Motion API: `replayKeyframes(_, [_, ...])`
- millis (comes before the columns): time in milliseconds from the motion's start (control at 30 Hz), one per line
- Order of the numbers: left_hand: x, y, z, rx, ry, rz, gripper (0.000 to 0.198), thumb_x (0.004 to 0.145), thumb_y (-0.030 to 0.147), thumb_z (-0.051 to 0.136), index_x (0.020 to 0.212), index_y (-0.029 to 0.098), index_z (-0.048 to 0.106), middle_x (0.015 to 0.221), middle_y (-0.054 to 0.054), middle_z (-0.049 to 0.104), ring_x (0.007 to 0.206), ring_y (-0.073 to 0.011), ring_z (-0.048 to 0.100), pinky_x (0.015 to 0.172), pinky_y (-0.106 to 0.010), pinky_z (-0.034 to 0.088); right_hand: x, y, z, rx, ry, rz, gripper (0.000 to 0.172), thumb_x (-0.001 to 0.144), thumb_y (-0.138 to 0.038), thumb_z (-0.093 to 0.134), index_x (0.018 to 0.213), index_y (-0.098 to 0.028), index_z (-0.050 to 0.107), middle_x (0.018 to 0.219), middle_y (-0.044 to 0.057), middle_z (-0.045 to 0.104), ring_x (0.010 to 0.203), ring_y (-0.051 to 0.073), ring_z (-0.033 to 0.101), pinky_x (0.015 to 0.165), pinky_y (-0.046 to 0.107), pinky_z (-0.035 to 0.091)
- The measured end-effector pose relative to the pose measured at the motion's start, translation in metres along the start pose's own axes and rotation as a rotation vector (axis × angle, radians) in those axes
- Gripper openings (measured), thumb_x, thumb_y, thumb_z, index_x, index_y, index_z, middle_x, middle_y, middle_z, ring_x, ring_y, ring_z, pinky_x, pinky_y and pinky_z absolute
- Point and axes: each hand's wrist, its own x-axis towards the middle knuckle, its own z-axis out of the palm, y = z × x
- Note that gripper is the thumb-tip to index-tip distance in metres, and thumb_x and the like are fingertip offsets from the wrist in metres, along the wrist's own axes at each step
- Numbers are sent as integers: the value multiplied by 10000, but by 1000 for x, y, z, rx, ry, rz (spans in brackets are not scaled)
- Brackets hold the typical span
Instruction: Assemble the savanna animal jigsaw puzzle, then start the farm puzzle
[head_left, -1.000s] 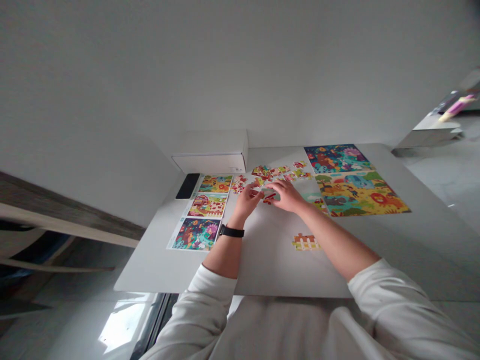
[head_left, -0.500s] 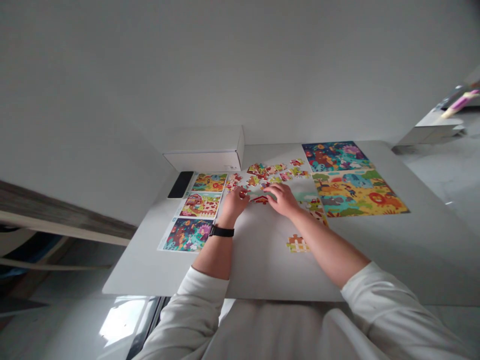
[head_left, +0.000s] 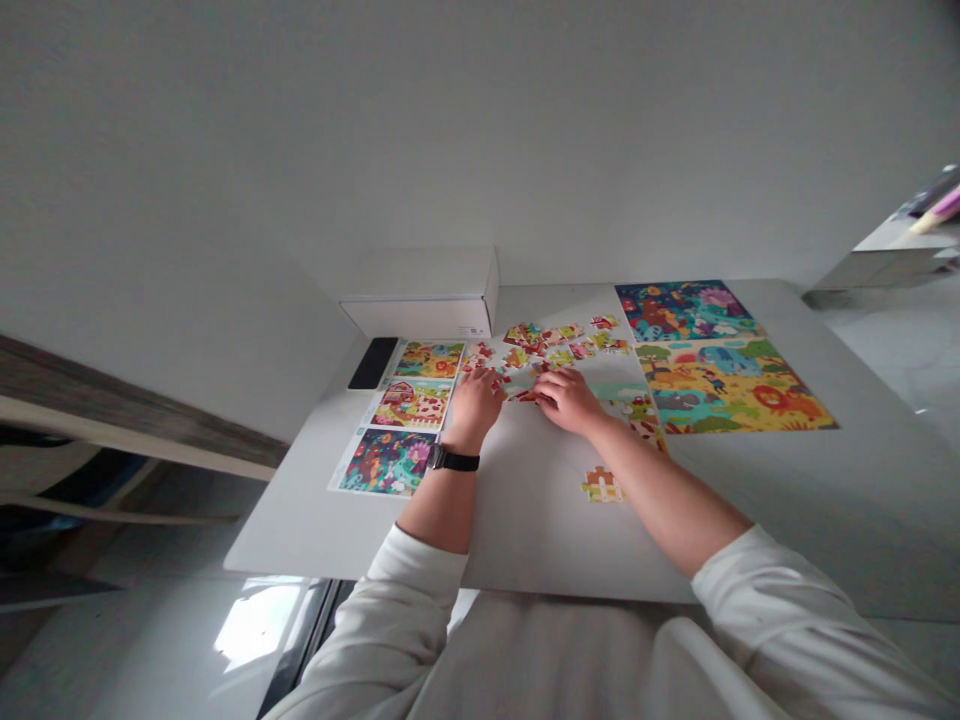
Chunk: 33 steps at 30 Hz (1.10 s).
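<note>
My left hand [head_left: 478, 405], with a black watch on its wrist, rests with curled fingers on a puzzle piece at the near edge of the scattered pieces; its fingertips partly cover it. Across a small gap, my right hand [head_left: 568, 402] pinches a red puzzle piece [head_left: 524, 396] lying on the table. Several loose puzzle pieces [head_left: 526, 338] in red, green and yellow are spread just beyond both hands. A joined section of puzzle [head_left: 643, 412] lies right of my right hand, partly behind the forearm. Nearer me is a small fence-patterned section [head_left: 602, 486].
At left, a reference sheet [head_left: 406, 405] shows three small pictures, with a black phone [head_left: 373, 363] beside it. A white box [head_left: 420, 310] stands against the wall. Two finished-looking colourful pictures [head_left: 727, 385] lie at right on the white table [head_left: 540, 540].
My left hand has turned more back-up, its fingers closing down over the pieces. My right fingers have drawn together at the red piece. The whole view has shifted slightly.
</note>
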Motion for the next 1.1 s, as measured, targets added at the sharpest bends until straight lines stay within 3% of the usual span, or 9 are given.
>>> replayKeyframes(267, [-2,2,6,24,-51,-11,345,1018,225,624,1345,253,734,1446,-99,722,1372,-300,634,1175,-456,486,0,-5,4,20,-62,-98,269,999,-279,732,1254,-253,817,1306,85,782,1274,301,618,1168,488,429])
replayKeyframes(433, [0,0,7,-8,-37,25,435,994,205,658,1423,256,700,1516,-88,688,1417,-294,606,1237,-470,441,0,-4,2,-35,-23,26,278,1001,-224,680,1245,-220,814,1323,112,768,1255,310,631,1167,481,432])
replayKeyframes(567, [3,0,7,-49,-27,106,341,990,213,682,1321,240,760,1448,-84,722,1368,-277,634,1227,-441,461,0,-1,0,-88,6,163,302,987,-181,653,1242,-217,810,1281,125,767,1229,321,636,1147,486,434])
replayKeyframes(733, [2,6,14,-40,-115,230,244,1013,196,648,1177,243,822,1278,-84,783,1250,-276,690,1151,-429,516,-1,1,-1,-103,-14,182,278,983,-177,651,1190,-222,830,1260,115,773,1217,308,644,1125,468,435])
replayKeyframes(1100, [-5,17,7,28,-148,224,235,1018,197,646,1145,235,840,1290,-113,764,1233,-284,693,1104,-429,536,0,-1,-1,-136,-78,200,235,1005,-222,658,1147,-238,845,1236,107,777,1169,293,659,1083,447,435])
